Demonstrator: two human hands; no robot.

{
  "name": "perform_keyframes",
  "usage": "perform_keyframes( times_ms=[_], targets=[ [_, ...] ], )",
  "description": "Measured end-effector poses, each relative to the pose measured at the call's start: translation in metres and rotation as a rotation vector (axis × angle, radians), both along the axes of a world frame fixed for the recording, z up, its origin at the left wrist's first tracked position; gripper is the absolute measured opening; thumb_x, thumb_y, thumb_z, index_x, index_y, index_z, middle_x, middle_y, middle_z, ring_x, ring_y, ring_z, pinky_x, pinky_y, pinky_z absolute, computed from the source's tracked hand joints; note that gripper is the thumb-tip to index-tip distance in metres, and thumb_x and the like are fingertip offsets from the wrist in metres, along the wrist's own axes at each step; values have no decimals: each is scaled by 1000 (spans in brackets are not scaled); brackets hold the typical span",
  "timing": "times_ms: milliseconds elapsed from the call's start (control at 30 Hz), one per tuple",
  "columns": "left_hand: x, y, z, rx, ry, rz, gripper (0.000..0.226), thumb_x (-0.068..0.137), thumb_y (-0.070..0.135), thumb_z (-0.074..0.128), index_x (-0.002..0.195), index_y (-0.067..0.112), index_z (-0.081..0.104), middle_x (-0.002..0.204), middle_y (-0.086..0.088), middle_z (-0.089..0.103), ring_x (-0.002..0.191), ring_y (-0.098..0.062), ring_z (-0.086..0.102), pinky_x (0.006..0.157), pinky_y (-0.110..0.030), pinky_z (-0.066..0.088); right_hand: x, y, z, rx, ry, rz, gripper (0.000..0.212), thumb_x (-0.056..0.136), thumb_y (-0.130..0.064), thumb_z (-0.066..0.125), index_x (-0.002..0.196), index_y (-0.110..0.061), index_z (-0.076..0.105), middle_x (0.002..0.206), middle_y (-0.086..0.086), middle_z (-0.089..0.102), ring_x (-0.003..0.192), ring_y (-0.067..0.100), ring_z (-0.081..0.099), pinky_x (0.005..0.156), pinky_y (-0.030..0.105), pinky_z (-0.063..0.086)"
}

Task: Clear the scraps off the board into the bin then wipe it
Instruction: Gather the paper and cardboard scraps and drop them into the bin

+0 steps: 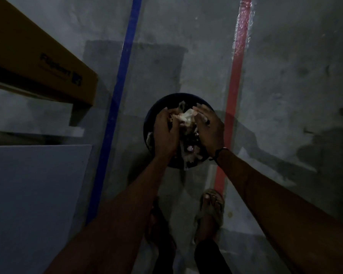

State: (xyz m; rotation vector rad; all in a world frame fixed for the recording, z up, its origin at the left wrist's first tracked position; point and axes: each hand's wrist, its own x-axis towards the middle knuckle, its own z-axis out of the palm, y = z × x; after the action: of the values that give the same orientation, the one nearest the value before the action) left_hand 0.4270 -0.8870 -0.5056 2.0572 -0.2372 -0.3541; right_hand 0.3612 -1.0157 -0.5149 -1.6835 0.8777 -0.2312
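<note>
The grey floor carries everything here; the dark round bin stands on it between a blue stripe and a red stripe, just ahead of my sandalled feet. I hold both hands over its mouth, left hand and right hand, fingers curled round a pale clump of scraps pinched between them. To do this well, I judge I should keep low over the centre and part my hands slowly. The clump looks lumpy, with no clear long axis. The board is out of view.
</note>
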Motion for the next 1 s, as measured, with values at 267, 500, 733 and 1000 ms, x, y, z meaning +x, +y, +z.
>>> perform_keyframes(
  times_ms=[267,500,733,1000],
  targets=[
    [-11,14,23,46,-22,52,28,99,15,58,125,9,67,132,-7,67,125,-20,60,109,-48,48,-11,-8,30,-152,75,283,42,101,-14,54,141,-7,62,152,13,54,147,25,43,124,40,33],
    [-28,25,45,78,-25,57,25,99,10,61,124,8,66,127,-9,67,119,-23,61,104,-45,51,-16,-15,45,-223,89,308,46,98,5,56,143,-4,58,153,16,52,148,25,40,121,30,29],
    [-52,38,52,81,-24,31,21,98,11,59,117,12,67,119,0,65,116,-24,61,99,-48,53,-43,-10,52,-241,82,240,42,96,5,61,138,0,61,147,22,56,140,30,49,114,8,29],
    [-109,77,71,146,43,5,21,96,15,60,115,7,66,113,-13,62,99,-22,62,85,-38,55,-113,23,86,-262,38,157,36,98,-6,67,133,0,64,133,16,66,119,13,58,101,26,47]
  ],
)
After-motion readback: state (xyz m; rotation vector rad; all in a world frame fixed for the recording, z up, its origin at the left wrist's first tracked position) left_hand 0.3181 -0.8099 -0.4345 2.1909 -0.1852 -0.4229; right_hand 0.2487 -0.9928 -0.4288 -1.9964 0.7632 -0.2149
